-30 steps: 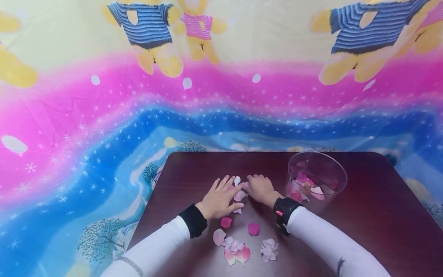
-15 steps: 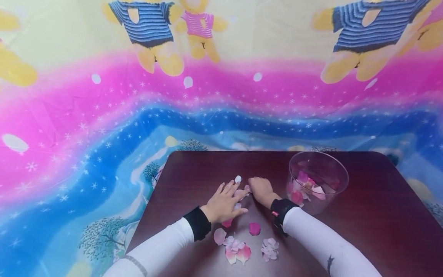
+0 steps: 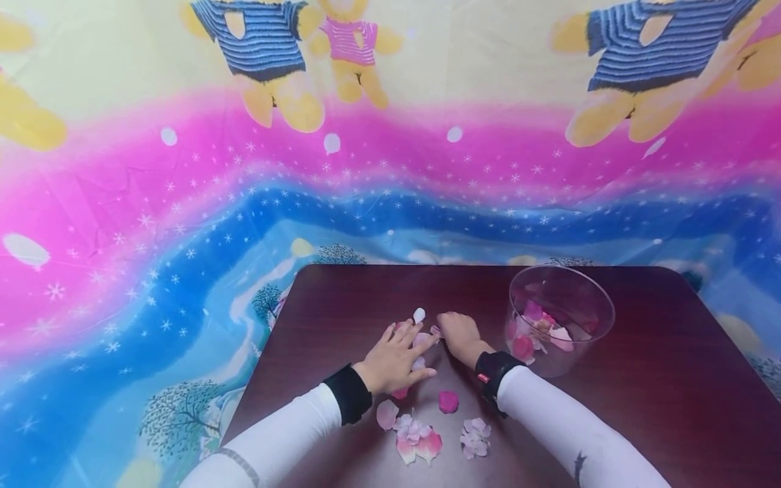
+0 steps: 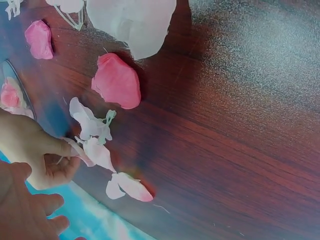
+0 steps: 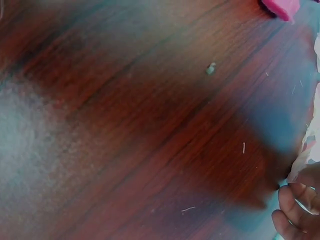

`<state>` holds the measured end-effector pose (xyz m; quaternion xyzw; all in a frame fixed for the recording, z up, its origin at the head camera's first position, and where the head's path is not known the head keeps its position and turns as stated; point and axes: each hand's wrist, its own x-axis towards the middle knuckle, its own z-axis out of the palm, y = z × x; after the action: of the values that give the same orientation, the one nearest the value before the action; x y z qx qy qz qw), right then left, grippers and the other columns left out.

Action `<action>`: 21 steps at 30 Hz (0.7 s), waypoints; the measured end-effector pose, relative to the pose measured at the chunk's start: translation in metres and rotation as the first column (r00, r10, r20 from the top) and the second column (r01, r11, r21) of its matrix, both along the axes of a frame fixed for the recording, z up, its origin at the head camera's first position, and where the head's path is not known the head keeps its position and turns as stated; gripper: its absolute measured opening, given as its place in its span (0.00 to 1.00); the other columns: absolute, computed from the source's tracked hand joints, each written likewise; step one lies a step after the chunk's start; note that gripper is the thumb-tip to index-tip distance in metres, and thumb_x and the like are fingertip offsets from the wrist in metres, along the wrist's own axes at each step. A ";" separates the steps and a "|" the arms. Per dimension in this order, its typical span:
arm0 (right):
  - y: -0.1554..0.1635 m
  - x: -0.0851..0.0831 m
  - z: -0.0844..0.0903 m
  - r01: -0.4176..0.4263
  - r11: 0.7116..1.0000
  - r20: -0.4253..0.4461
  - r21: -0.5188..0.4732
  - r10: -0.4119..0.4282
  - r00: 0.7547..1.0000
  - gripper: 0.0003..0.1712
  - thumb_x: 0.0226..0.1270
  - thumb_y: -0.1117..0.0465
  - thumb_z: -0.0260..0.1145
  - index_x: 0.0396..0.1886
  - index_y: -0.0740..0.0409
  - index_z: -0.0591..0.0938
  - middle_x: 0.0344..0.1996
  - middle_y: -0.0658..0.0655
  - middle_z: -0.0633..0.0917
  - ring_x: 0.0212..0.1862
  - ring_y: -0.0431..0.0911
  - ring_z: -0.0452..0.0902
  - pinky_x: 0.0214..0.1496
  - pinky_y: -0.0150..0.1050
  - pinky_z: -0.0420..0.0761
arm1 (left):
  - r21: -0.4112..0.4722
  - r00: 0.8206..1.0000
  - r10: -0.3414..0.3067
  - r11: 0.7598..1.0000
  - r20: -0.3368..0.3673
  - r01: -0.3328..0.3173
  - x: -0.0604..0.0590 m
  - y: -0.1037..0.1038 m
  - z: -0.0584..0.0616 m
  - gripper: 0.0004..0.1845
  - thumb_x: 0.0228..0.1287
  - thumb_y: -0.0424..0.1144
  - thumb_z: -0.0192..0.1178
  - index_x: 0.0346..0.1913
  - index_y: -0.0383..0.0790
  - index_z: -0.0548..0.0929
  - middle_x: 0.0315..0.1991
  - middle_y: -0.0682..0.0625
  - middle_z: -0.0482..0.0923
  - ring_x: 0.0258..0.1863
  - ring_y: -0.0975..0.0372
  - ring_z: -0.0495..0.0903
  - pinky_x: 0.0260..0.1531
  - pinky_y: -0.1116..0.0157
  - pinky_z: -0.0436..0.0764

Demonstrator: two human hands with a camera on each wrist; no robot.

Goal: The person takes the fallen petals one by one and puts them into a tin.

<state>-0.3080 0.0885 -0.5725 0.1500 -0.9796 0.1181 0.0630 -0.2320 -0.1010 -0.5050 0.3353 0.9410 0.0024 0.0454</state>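
Nearby, a clear bowl (image 3: 560, 318) (petals inside) stands right of the hands: left hand (image 3: 393, 361) spread flat, right hand (image 3: 460, 335) pinching a petal (image 4: 95, 152).

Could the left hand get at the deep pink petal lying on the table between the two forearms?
Probably yes. The deep pink petal lies alone on bare table, just beside the left hand, which rests flat on paler petals; nothing stands between them.

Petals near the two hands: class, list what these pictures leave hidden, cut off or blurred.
- Head view: petals under the left hand are mostly covered by its palm.
- Right wrist view: the table is blurred; the right hand is cut off by the corner.
- Left wrist view: a pale petal is cut by the top edge.
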 end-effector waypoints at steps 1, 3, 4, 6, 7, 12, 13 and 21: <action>0.000 0.000 0.001 0.006 1.000 0.006 -0.003 -0.006 1.000 0.08 0.65 0.60 0.68 0.26 0.56 0.81 0.30 0.59 0.87 0.38 0.56 0.87 0.37 0.54 0.85 | 0.000 1.000 -0.002 1.000 -0.006 0.002 0.000 0.000 0.000 0.36 0.73 0.68 0.45 0.79 0.61 0.58 0.80 0.45 0.57 0.82 0.50 0.53 0.78 0.44 0.56; -0.001 0.000 0.002 0.012 1.000 0.014 -0.004 -0.012 1.000 0.08 0.65 0.60 0.68 0.27 0.56 0.81 0.30 0.59 0.87 0.38 0.56 0.87 0.37 0.54 0.85 | 0.003 1.000 -0.005 1.000 -0.016 0.005 -0.001 0.000 -0.002 0.36 0.73 0.68 0.46 0.79 0.61 0.58 0.80 0.45 0.57 0.82 0.50 0.53 0.78 0.44 0.57; -0.002 0.000 0.003 0.014 1.000 0.014 -0.006 -0.014 1.000 0.08 0.65 0.60 0.68 0.27 0.56 0.82 0.31 0.59 0.88 0.38 0.56 0.87 0.37 0.54 0.85 | 0.003 1.000 -0.005 1.000 -0.018 0.005 -0.001 0.000 -0.003 0.36 0.73 0.68 0.46 0.79 0.61 0.58 0.80 0.45 0.58 0.81 0.49 0.53 0.78 0.44 0.57; -0.003 0.001 0.003 0.009 1.000 0.009 0.001 -0.009 1.000 0.07 0.64 0.60 0.68 0.27 0.56 0.82 0.31 0.59 0.87 0.38 0.56 0.87 0.38 0.53 0.85 | 0.004 1.000 -0.004 1.000 -0.021 0.004 -0.001 0.000 -0.004 0.36 0.73 0.68 0.45 0.79 0.61 0.59 0.80 0.45 0.58 0.82 0.49 0.53 0.78 0.44 0.56; -0.003 0.002 0.003 0.006 1.000 0.006 0.005 -0.006 1.000 0.06 0.64 0.60 0.67 0.28 0.56 0.82 0.31 0.58 0.87 0.38 0.57 0.87 0.38 0.53 0.85 | 0.001 1.000 -0.002 1.000 -0.021 0.002 -0.002 0.000 -0.004 0.36 0.73 0.68 0.45 0.80 0.61 0.58 0.80 0.45 0.57 0.82 0.50 0.53 0.78 0.44 0.56; -0.002 0.003 0.000 -0.006 1.000 -0.034 0.016 0.006 0.999 0.07 0.65 0.60 0.66 0.27 0.55 0.82 0.29 0.58 0.86 0.36 0.57 0.86 0.36 0.53 0.84 | -0.010 1.000 0.004 1.000 -0.005 -0.004 0.000 0.000 0.001 0.37 0.74 0.68 0.44 0.80 0.60 0.57 0.81 0.46 0.55 0.82 0.49 0.51 0.78 0.44 0.55; -0.001 0.003 -0.001 -0.008 1.000 -0.042 0.009 0.008 0.999 0.07 0.65 0.61 0.66 0.26 0.55 0.82 0.29 0.57 0.86 0.36 0.57 0.86 0.36 0.53 0.84 | -0.011 1.000 0.004 1.000 -0.006 -0.004 0.000 0.000 0.003 0.37 0.74 0.68 0.44 0.80 0.60 0.57 0.81 0.46 0.55 0.82 0.49 0.51 0.78 0.44 0.55; 0.007 0.001 0.008 0.006 0.998 -0.064 -0.062 -0.010 0.998 0.12 0.67 0.61 0.68 0.22 0.54 0.81 0.25 0.56 0.86 0.31 0.55 0.85 0.31 0.52 0.82 | -0.028 0.998 0.007 1.000 -0.068 -0.009 -0.001 -0.001 0.012 0.38 0.73 0.69 0.43 0.80 0.59 0.58 0.83 0.47 0.51 0.82 0.49 0.52 0.78 0.45 0.56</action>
<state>-0.3071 0.0957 -0.5643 0.1480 -0.9735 0.1432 0.0997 -0.2333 -0.1024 -0.4932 0.3308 0.9433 -0.0223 0.0181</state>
